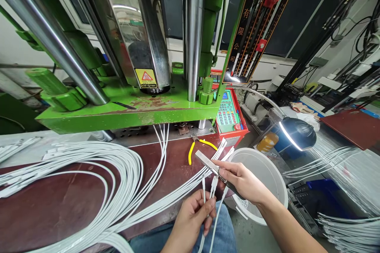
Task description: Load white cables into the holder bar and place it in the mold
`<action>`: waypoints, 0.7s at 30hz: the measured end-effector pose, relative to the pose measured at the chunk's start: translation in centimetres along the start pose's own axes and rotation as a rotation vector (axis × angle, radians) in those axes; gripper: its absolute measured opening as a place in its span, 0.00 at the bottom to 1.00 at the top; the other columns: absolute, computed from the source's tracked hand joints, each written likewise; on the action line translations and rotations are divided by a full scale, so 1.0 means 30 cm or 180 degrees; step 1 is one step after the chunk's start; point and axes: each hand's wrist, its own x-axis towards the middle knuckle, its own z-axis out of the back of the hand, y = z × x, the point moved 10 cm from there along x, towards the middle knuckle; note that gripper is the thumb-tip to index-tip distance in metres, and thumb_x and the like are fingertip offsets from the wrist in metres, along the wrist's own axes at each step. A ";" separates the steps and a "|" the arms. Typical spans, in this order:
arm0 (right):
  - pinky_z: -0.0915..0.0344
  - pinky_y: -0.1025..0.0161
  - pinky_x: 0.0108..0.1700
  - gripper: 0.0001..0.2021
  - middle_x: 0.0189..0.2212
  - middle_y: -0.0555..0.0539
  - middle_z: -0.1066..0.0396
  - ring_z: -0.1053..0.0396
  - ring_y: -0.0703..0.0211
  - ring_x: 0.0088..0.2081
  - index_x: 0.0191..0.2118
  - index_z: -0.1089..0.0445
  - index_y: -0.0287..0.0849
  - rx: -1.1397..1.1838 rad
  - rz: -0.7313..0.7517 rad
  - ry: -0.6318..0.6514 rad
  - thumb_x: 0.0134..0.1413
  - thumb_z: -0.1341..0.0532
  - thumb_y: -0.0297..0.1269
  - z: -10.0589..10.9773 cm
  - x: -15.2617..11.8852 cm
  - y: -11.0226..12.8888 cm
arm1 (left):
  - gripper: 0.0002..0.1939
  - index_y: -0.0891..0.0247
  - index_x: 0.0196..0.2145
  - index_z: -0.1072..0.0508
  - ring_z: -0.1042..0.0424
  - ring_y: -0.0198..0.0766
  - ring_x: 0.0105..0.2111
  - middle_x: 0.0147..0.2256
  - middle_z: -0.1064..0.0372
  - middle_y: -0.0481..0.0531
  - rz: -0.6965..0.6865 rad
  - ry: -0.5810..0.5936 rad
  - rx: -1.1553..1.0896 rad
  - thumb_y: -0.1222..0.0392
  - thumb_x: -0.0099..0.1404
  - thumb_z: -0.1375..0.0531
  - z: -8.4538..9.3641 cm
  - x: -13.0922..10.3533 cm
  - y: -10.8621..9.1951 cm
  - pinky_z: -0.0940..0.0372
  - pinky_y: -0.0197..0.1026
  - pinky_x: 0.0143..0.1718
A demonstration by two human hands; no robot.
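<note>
My left hand [196, 215] is closed around a few white cables [213, 185], their connector ends pointing up between finger and thumb. My right hand [242, 178] grips a flat metal tool with a dark handle [207, 161]; its exact kind I cannot make out. The tool's wide end points to the upper left, just above the cable ends in my left hand. Behind the tool, a bundle of white cables [175, 194] runs along the brown tabletop [166, 166]. Yellow-handled cutting pliers [190, 157] lie spread on the table, apart from both hands.
A green press [133, 116] with steel columns stands over the table's back. Coiled white cables [130, 166] fill the left side. At right are a white bucket [285, 189], a red control box [230, 114] and a lit lamp [299, 132]. More cables [353, 229] lie lower right.
</note>
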 end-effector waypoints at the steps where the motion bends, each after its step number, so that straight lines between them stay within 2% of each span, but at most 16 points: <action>1: 0.42 0.64 0.35 0.25 0.23 0.51 0.34 0.39 0.62 0.28 0.59 0.37 0.38 -0.0030 -0.0003 -0.0006 0.62 0.46 0.46 0.003 0.001 -0.003 | 0.17 0.63 0.26 0.36 0.48 0.24 0.15 0.21 0.38 0.43 0.0032 -0.0006 -0.0019 0.48 0.58 0.38 0.001 0.001 0.007 0.51 0.30 0.15; 6: 0.42 0.64 0.36 0.23 0.24 0.52 0.34 0.39 0.62 0.29 0.59 0.37 0.42 -0.0132 0.0108 -0.0003 0.63 0.47 0.46 0.008 0.006 0.003 | 0.18 0.63 0.24 0.37 0.49 0.24 0.12 0.18 0.39 0.43 0.0138 -0.0063 0.0025 0.47 0.57 0.38 0.009 0.003 0.028 0.52 0.30 0.13; 9: 0.41 0.64 0.36 0.24 0.27 0.51 0.33 0.38 0.62 0.29 0.58 0.36 0.40 -0.0032 0.0120 0.0021 0.62 0.46 0.47 0.004 0.010 0.006 | 0.19 0.66 0.22 0.35 0.44 0.25 0.12 0.18 0.37 0.45 0.0095 0.0021 0.0157 0.47 0.60 0.40 0.000 0.000 0.011 0.50 0.31 0.13; 12: 0.40 0.64 0.37 0.24 0.28 0.50 0.32 0.39 0.62 0.30 0.58 0.35 0.40 0.0081 0.0090 0.0041 0.61 0.45 0.48 0.000 0.012 0.005 | 0.19 0.67 0.26 0.32 0.41 0.27 0.13 0.19 0.34 0.47 0.0122 0.0090 0.0153 0.46 0.61 0.41 -0.005 -0.003 0.001 0.48 0.31 0.14; 15: 0.40 0.64 0.38 0.24 0.28 0.50 0.33 0.39 0.62 0.30 0.58 0.35 0.39 0.0084 0.0077 0.0047 0.61 0.45 0.48 -0.002 0.013 0.005 | 0.18 0.67 0.28 0.31 0.41 0.27 0.12 0.18 0.35 0.46 0.0174 0.0095 0.0116 0.46 0.60 0.41 0.002 -0.003 0.007 0.48 0.30 0.13; 21: 0.40 0.65 0.34 0.24 0.28 0.50 0.34 0.39 0.63 0.29 0.59 0.37 0.41 0.0175 0.0029 0.0136 0.62 0.45 0.47 -0.021 0.012 -0.008 | 0.18 0.66 0.27 0.31 0.43 0.26 0.11 0.16 0.37 0.44 0.0107 -0.0093 0.0246 0.46 0.61 0.41 0.022 0.001 0.009 0.50 0.30 0.14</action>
